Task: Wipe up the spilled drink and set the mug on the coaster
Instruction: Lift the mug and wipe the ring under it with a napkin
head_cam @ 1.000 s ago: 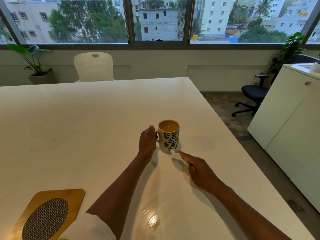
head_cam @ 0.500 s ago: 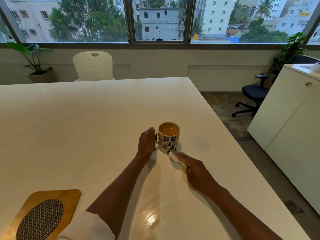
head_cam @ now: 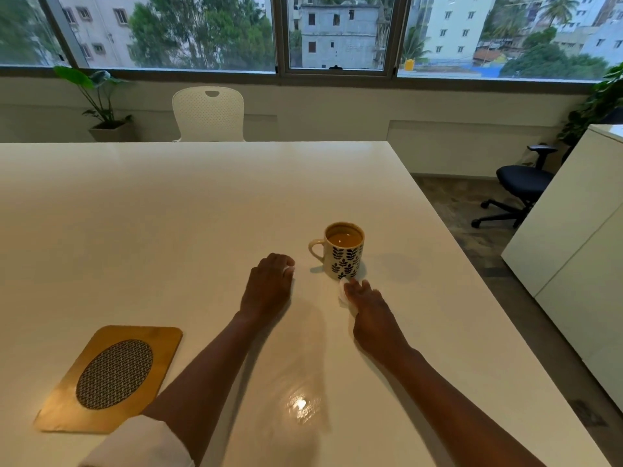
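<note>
Nearest the camera, a rolled white sleeve (head_cam: 141,443) is showing at the left forearm, and the rectangular wooden coaster with an oval woven inset (head_cam: 111,379) is lying empty on the glossy white table (head_cam: 135,230), well to the left of both hands. Farther out, the left hand (head_cam: 268,288) is resting palm down with a scrap of white tissue (head_cam: 289,269) peeking from under its curled fingers. It is no longer holding the mug's handle as it was a moment ago — it is now sitting apart from it. The right hand (head_cam: 367,306) is pressing a small white tissue wad (head_cam: 343,293) against the table, its fingertips just at the mug's base. Beyond them, the cream ceramic mug with a blue leaf pattern (head_cam: 344,252) is standing upright — holding brown drink, handle pointing left. A white perforated chair (head_cam: 208,112) is standing at the far edge.
</note>
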`<state>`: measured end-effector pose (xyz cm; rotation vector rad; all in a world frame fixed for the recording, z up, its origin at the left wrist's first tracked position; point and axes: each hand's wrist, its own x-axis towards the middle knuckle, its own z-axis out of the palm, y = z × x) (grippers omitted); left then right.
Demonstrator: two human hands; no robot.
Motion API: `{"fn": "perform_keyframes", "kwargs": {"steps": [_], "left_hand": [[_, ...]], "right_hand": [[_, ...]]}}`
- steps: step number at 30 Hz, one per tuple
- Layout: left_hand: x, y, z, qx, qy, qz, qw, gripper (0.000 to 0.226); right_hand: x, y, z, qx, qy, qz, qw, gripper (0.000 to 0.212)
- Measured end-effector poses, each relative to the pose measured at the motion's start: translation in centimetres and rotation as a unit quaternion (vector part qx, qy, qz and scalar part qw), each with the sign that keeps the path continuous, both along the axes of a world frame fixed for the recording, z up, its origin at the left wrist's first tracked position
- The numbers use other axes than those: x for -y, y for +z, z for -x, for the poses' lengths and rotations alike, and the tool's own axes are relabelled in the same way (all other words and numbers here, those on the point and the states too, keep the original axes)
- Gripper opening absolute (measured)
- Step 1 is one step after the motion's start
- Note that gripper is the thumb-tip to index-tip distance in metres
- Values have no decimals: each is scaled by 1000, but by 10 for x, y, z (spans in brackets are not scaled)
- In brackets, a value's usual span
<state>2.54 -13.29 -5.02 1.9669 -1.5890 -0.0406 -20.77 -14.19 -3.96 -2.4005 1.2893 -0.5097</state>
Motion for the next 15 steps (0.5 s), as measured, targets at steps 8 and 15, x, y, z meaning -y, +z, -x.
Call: {"fn": "perform_keyframes", "kwargs": {"steps": [8, 15], "left_hand": [[-72, -11, -20, 55, -32, -118, 991, 51], [-124, -7, -12, 64, -16, -132, 989, 56]], "right_hand": [[-5, -4, -19, -112, 16, -8, 994, 68], [-29, -9, -38, -171, 92, 1, 981, 75]]}}
